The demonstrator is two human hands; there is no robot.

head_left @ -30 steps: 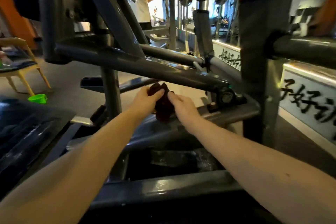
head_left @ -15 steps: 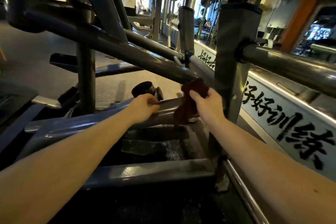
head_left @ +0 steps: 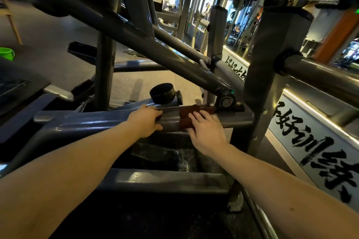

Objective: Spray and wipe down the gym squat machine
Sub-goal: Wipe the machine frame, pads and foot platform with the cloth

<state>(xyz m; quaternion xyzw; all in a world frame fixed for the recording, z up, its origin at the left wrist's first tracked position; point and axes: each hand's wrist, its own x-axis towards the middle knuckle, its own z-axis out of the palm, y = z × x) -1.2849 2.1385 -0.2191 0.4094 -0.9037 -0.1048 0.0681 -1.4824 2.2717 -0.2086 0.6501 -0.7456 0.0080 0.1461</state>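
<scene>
The squat machine is a dark grey steel frame; its low horizontal crossbar (head_left: 93, 122) runs across the middle of the view. A dark red-brown cloth (head_left: 189, 114) is draped over that bar near the pivot bearing (head_left: 226, 102). My right hand (head_left: 206, 132) lies flat on the cloth, pressing it against the bar. My left hand (head_left: 146, 119) grips the bare bar just left of the cloth, fingers curled over the top. No spray bottle is in sight.
A thick upright post (head_left: 272, 75) stands right of my hands, with a diagonal tube (head_left: 155, 48) overhead. A black round cap (head_left: 162, 93) sits behind the bar. A green bucket (head_left: 6, 53) is far left. A person stands at the back. A lettered wall panel (head_left: 310, 141) runs along the right.
My right hand brought the cloth down from the diagonal tube onto the low crossbar and flattened on it. My left hand let go of the cloth and gripped the bar.
</scene>
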